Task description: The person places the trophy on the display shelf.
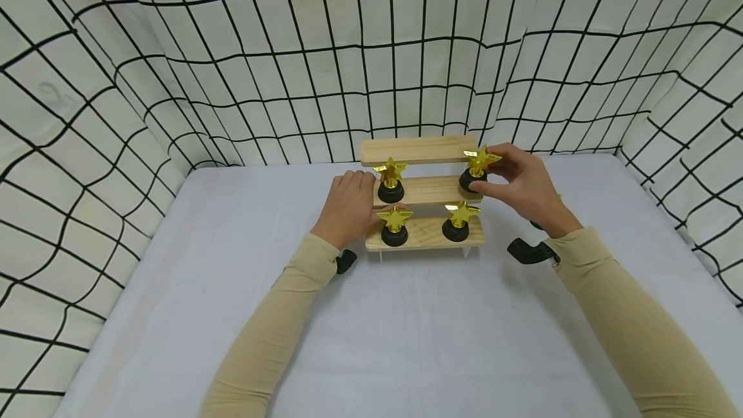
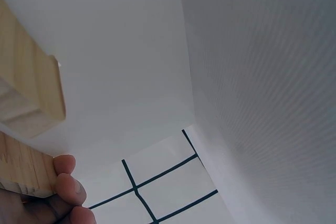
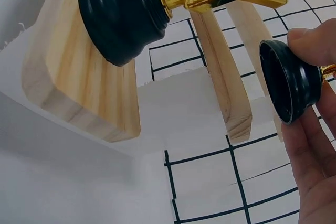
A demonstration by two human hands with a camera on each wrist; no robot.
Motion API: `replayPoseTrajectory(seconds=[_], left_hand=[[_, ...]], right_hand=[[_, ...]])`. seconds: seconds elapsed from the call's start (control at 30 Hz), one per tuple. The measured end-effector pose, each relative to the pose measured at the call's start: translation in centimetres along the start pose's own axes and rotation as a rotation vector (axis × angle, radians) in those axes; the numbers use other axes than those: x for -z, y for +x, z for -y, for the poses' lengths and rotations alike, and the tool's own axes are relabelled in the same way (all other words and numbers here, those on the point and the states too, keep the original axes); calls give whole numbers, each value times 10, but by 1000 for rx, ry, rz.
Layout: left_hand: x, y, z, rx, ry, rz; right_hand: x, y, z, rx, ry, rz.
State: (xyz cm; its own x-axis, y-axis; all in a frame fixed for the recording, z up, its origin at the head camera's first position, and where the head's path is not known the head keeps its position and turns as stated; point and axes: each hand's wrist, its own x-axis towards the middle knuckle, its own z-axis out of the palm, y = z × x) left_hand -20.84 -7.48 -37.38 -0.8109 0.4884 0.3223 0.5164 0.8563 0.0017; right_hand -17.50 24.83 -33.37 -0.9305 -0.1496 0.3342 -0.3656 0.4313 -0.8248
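Note:
A small three-tier wooden shelf [image 1: 432, 189] stands on the table. My left hand [image 1: 348, 207] holds its left end; in the left wrist view the fingers [image 2: 71, 190] curl round a board's end. At the right end of the middle tier, my right hand [image 1: 525, 186] pinches a gold star trophy [image 1: 479, 163] by its black base. The hollow underside of that base [image 3: 281, 82] shows in the right wrist view. Another trophy [image 1: 391, 179] sits at the left of the middle tier. Two more, a left one [image 1: 395, 226] and a right one [image 1: 458, 221], stand on the lowest tier.
The top tier [image 1: 418, 149] bears no trophy. A white cloth [image 1: 429, 334] covers the table. White walls with a black grid net [image 1: 395, 44] enclose the back and sides. Behind the right wrist, a bit of something gold and black [image 1: 536, 225] is mostly hidden.

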Motion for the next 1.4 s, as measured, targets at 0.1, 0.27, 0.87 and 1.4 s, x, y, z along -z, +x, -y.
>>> replayPoseTrajectory(seconds=[0.1, 0.27, 0.87, 1.4], left_hand=[[0, 0, 0, -1, 0, 5], [-1, 1, 0, 5, -7, 7], [0, 0, 0, 5, 9, 18], [2, 0, 0, -2, 7, -5]], right_hand=[[-3, 1, -2, -6, 3, 1], [-8, 3, -4, -24, 13, 8], [-17, 5, -12, -47, 8, 38], [-18, 7, -10, -42, 19, 72]])
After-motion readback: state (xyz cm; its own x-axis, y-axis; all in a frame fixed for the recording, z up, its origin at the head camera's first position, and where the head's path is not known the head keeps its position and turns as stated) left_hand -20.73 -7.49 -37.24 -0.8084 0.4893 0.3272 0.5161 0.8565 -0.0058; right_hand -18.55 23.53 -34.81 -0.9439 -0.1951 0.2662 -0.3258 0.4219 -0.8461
